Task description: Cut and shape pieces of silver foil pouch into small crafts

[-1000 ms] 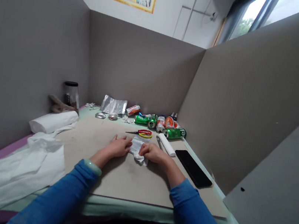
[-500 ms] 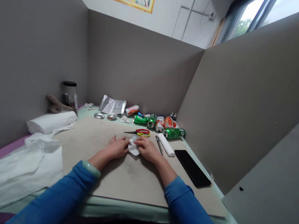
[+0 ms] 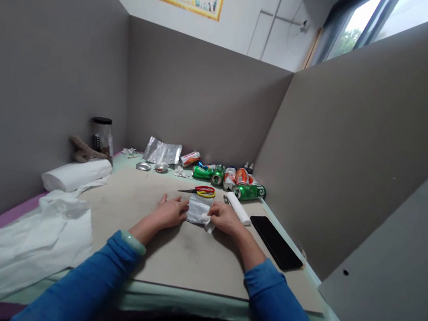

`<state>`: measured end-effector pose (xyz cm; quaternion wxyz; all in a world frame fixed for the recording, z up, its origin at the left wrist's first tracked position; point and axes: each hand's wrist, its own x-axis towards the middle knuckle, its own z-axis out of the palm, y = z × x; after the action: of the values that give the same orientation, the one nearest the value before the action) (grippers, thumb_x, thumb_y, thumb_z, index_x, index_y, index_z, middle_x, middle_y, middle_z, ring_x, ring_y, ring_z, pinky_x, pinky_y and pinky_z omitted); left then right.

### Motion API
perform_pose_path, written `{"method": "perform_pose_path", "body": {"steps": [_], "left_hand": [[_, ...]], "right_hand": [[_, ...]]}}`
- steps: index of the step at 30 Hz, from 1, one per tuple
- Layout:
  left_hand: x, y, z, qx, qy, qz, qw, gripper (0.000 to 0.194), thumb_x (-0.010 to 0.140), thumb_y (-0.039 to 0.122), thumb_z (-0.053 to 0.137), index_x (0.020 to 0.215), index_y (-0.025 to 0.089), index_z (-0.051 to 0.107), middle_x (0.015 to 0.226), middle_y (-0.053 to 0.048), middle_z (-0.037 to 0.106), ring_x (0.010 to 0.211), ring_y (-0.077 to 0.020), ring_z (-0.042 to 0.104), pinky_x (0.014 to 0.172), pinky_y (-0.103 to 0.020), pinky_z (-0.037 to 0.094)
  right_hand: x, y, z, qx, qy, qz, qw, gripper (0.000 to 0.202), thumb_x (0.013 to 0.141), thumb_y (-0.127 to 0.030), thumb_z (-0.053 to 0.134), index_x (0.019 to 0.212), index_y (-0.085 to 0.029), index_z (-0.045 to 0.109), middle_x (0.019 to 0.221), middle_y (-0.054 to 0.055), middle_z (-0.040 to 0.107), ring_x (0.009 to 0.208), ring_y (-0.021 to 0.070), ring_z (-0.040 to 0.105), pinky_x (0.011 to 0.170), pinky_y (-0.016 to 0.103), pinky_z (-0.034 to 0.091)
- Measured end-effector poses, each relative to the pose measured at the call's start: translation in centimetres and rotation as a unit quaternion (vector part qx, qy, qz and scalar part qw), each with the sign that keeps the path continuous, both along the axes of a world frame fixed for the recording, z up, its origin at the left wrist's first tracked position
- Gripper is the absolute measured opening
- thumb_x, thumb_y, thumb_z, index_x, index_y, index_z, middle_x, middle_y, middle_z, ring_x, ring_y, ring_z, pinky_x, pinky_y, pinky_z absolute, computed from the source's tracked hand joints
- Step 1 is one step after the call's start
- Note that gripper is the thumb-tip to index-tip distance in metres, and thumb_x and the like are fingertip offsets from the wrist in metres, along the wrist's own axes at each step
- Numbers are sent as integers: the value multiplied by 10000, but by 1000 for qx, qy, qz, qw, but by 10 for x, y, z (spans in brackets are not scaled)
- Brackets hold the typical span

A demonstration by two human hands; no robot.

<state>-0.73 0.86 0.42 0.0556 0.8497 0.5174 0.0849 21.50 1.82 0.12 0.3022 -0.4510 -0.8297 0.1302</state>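
Fingers (image 3: 183, 207) of the left hand (image 3: 168, 214), loosely spread, are touching the sheet (image 3: 197, 210) at its left edge, probably steadying it on the board (image 3: 186, 261), while the right hand (image 3: 226, 219) is pinching tissue (image 3: 210, 227) at the near right corner.

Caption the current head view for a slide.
Left hand at the edge of a silvery sheet, right hand holding tissue, scissors beyond.

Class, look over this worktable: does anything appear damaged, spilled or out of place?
At the back, pale scraps lie scattered like litter, several cans lie on their sides rather than upright, and a silver sheet is curled, not flat. No spill shows.
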Motion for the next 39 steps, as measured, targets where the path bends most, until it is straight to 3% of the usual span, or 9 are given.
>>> {"method": "perform_pose_path", "body": {"steps": [4, 9, 15, 19, 24, 26, 32, 36, 39], "left_hand": [[0, -2, 2, 0, -5, -13, 1000, 340, 846, 303, 458, 1180, 279, 513, 1219, -49, 601, 1305, -280, 348, 1032, -631, 140], [1, -5, 4, 9, -9, -2, 1000, 338, 843, 312, 467, 1175, 272, 512, 1209, -52, 608, 1292, -274, 369, 1043, -604, 140], [3, -5, 5, 1, -2, 11, 1000, 283, 836, 300, 478, 1108, 261, 547, 1157, -53, 634, 1282, -269, 379, 1040, -604, 144], [1, -4, 4, 3, -11, 5, 1000, 257, 834, 322, 488, 1073, 268, 567, 1160, -41, 631, 1292, -265, 367, 1051, -589, 151], [0, -7, 5, 10, -28, 0, 1000, 253, 836, 331, 479, 1059, 287, 591, 1142, -35, 638, 1268, -265, 399, 1057, -575, 159], [0, -8, 5, 13, -32, -3, 999, 251, 830, 334, 491, 1047, 285, 604, 1110, -36, 652, 1264, -272, 404, 1058, -573, 157], [1, -10, 7, 21, -23, -11, 999, 226, 805, 344, 543, 986, 297, 670, 1064, -37, 670, 1208, -282, 458, 1071, -556, 142], [-1, -10, 7, 14, -26, -28, 999, 214, 816, 345, 539, 959, 335, 698, 1064, -7, 675, 1194, -274, 464, 1079, -526, 156], [-1, -11, 7, 7, -32, -34, 999, 216, 825, 347, 530, 955, 342, 703, 1102, 10, 665, 1185, -268, 465, 1081, -518, 164]], "right_hand": [[-15, 6, 0, 123, 62, -15, 990, 258, 680, -44, 491, 759, -157, 709, 816, 61, 629, 852, 177, 550, 802, 292, 425], [-35, 3, -7, 47, -59, 69, 995, 252, 657, -65, 529, 789, -183, 709, 869, 39, 645, 820, 160, 558, 754, 250, 416], [-17, -7, 1, 6, -126, -61, 990, 169, 673, -139, 539, 720, -182, 696, 758, 32, 649, 709, 158, 546, 619, 235, 372], [-9, -7, 7, 82, -80, -125, 986, 205, 713, -115, 505, 761, -162, 699, 831, 75, 646, 836, 189, 552, 732, 264, 400], [-18, -2, -7, 60, -42, 65, 995, 256, 742, -126, 554, 946, -194, 695, 967, 53, 623, 894, 164, 560, 811, 267, 417], [-19, 0, -14, 37, -58, 90, 994, 234, 744, -126, 570, 918, -203, 705, 946, 42, 619, 867, 156, 567, 795, 257, 422], [-6, 8, -12, 78, -44, -107, 990, 244, 788, -123, 517, 937, -177, 702, 950, 74, 621, 912, 169, 556, 834, 263, 408], [7, 13, 3, 121, -41, -241, 962, 348, 832, -355, 537, 1104, -159, 634, 1130, 134, 579, 1070, 229, 504, 927, 332, 368], [15, 10, 9, 52, -88, -337, 936, 313, 872, -335, 460, 1019, -139, 654, 1030, 180, 621, 989, 267, 566, 833, 363, 406]]}}
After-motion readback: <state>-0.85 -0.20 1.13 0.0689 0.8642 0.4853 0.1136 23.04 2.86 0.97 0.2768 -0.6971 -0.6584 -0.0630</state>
